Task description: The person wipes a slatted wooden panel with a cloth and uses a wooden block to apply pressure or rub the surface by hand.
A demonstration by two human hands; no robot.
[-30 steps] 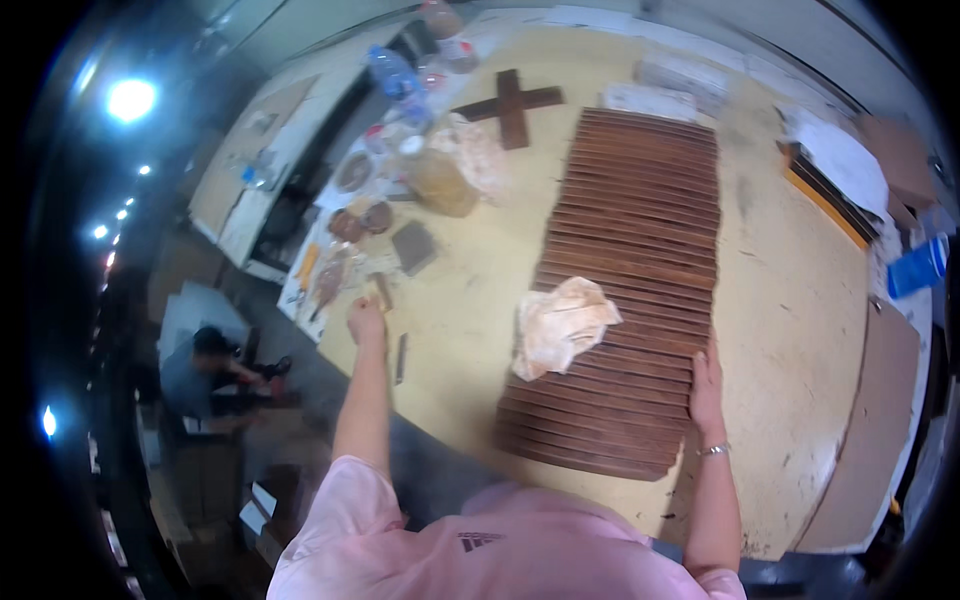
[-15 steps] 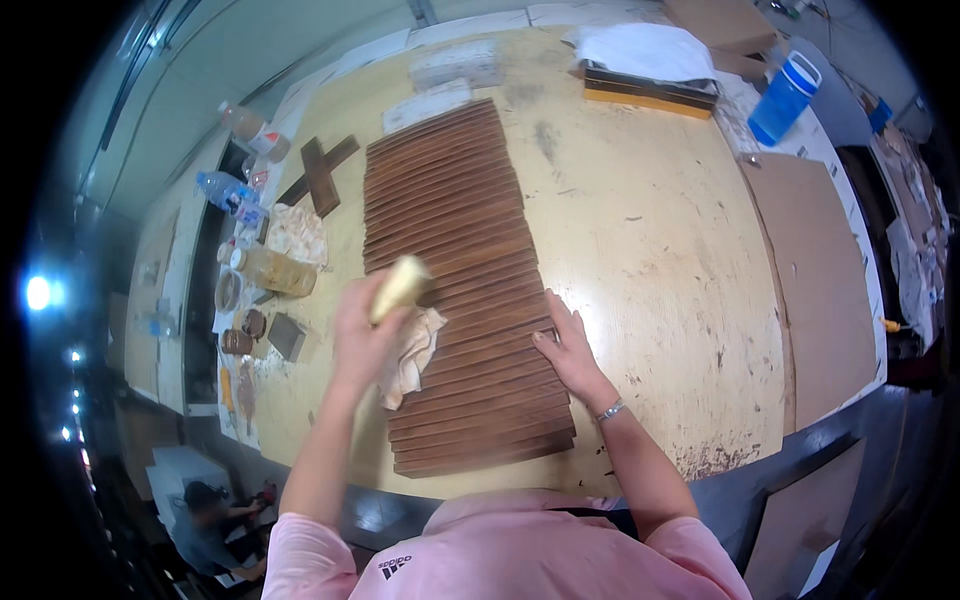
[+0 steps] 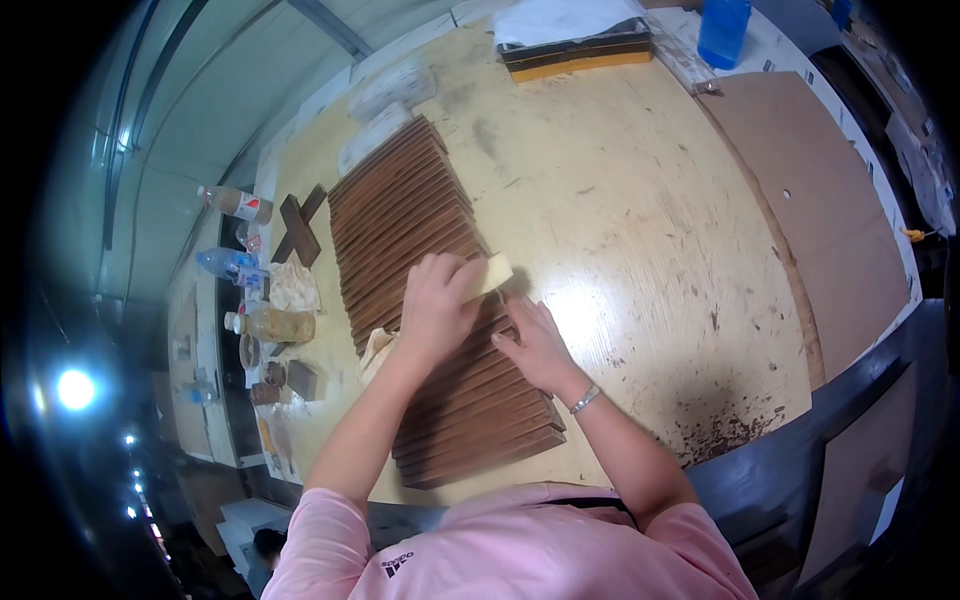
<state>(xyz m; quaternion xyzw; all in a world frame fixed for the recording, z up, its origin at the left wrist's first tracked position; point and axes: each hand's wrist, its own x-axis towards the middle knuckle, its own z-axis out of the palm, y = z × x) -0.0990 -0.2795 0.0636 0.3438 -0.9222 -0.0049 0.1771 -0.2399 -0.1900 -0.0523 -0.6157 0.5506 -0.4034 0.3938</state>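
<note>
A row of dark brown wooden slats (image 3: pixel 405 205) lies side by side on the table, forming a long panel. My left hand (image 3: pixel 437 305) is closed on a pale yellow sponge-like block (image 3: pixel 495 271) at the slats' right edge. Just below the block, my right hand (image 3: pixel 538 345) rests by the slat ends, fingers stretched out and holding nothing. A crumpled cream cloth (image 3: pixel 374 350) lies at the panel's left side, partly hidden by my left forearm.
Two crossed dark wood pieces (image 3: pixel 298 228) lie left of the panel. Along the left edge are bottles, a jar of yellowish liquid (image 3: pixel 275 325), a stained rag (image 3: pixel 294 288) and a grey block (image 3: pixel 302 380). A black-and-yellow box (image 3: pixel 575 55) and a blue bottle (image 3: pixel 722 35) stand at the back right.
My left hand has carried the yellow block rightward across the slats to their right edge, close to my right hand. The whole view has turned, and the cloth is now partly covered.
</note>
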